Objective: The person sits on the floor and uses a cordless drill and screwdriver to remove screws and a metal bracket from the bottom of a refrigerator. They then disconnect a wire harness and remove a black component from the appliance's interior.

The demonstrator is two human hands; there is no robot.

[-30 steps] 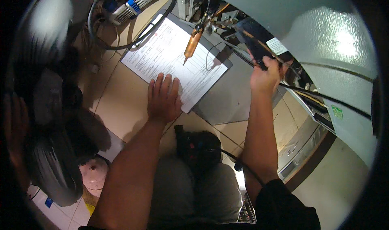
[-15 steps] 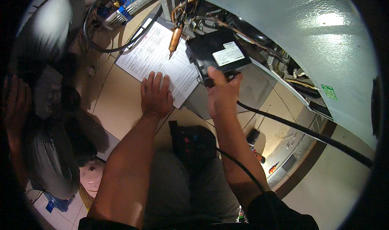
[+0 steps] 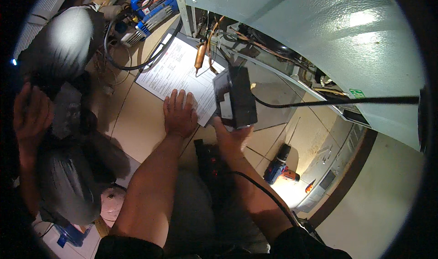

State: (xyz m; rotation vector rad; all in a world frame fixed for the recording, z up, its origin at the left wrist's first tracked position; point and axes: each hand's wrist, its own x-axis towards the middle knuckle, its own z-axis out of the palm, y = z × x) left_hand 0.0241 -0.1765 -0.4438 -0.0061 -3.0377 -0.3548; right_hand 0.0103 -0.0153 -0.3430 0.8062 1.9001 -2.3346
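- Cabinet [image 3: 319, 35]: I note a grey appliance at far right, its base open with copper tubing showing.
- Paper [image 3: 175, 69]: lies on the floor, left of the opening.
- Left hand [image 3: 179, 114]: flat, fingers spread, pressing the paper's near edge.
- Right hand [image 3: 232, 136]: grasps a black box [image 3: 237, 97], raised just right of the paper.
- Drill [image 3: 279, 167]: on the tiles, near right.

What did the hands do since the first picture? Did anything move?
The right hand left the cables inside the machine, took hold of a black box and drew it down toward the body. The left hand stayed flat on the paper sheet.
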